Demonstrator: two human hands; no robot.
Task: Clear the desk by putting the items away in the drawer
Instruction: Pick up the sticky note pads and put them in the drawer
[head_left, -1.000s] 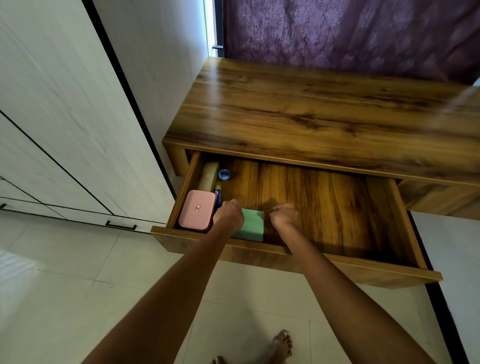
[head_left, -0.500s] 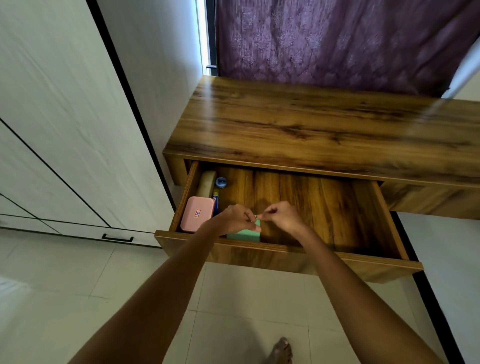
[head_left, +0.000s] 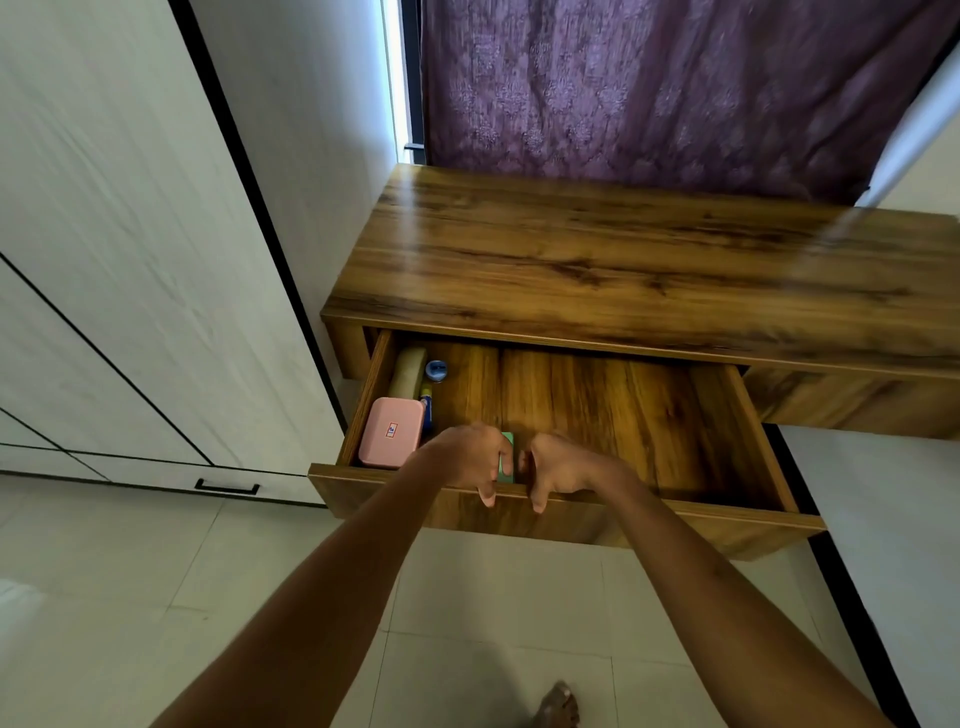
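My left hand (head_left: 467, 457) and right hand (head_left: 558, 467) have left the flat green pad (head_left: 506, 457), which lies just behind them, and now curl over the wooden drawer's front edge (head_left: 675, 506); I judge closing comes next.

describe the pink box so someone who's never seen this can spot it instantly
Find the wooden desk and its open drawer. The pink box lies flat in the drawer's front-left corner, left of the left hand. It is the only pink, rounded-corner item there, with a small red-and-white label on its lid.
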